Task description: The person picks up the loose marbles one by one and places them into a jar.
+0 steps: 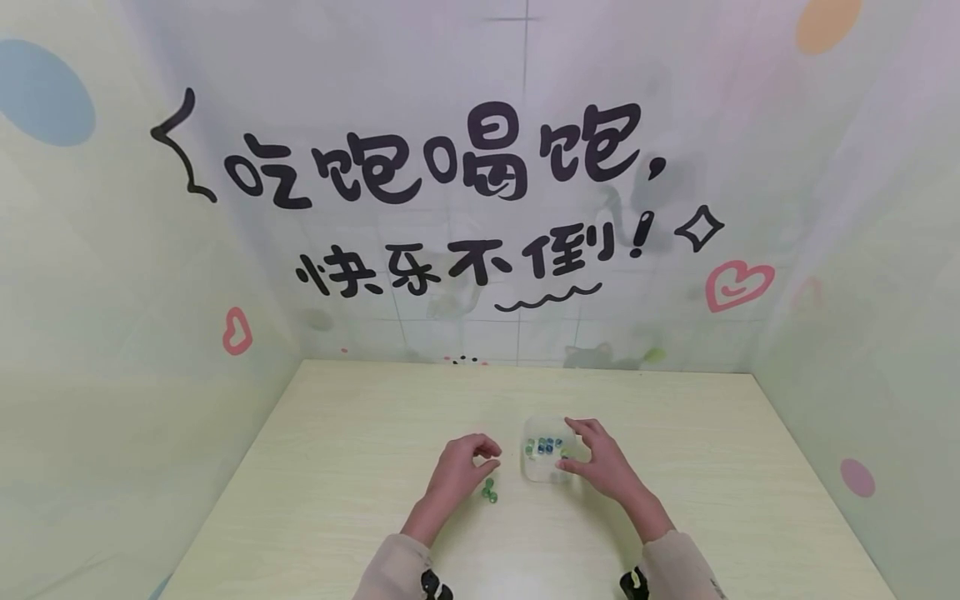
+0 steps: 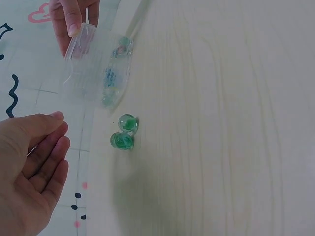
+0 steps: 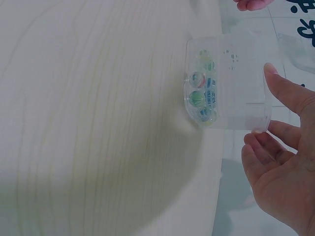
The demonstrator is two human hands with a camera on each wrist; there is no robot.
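Observation:
A clear plastic box (image 1: 542, 472) stands on the table with several green and blue glass marbles (image 3: 209, 91) at its bottom. My right hand (image 1: 603, 465) holds the box by its upper part, thumb on one side and fingers on the other, as the right wrist view (image 3: 283, 157) shows. To the left of the box, my left hand (image 1: 459, 468) hovers with fingers loosely bent and nothing visible between them. Close below that hand, a small cluster of green marbles (image 2: 127, 123) lies on the table, apart from the box.
The pale wood-grain table (image 1: 337, 467) reaches back to a white printed curtain (image 1: 450, 75) with black lettering. More curtain hangs along the left and right sides.

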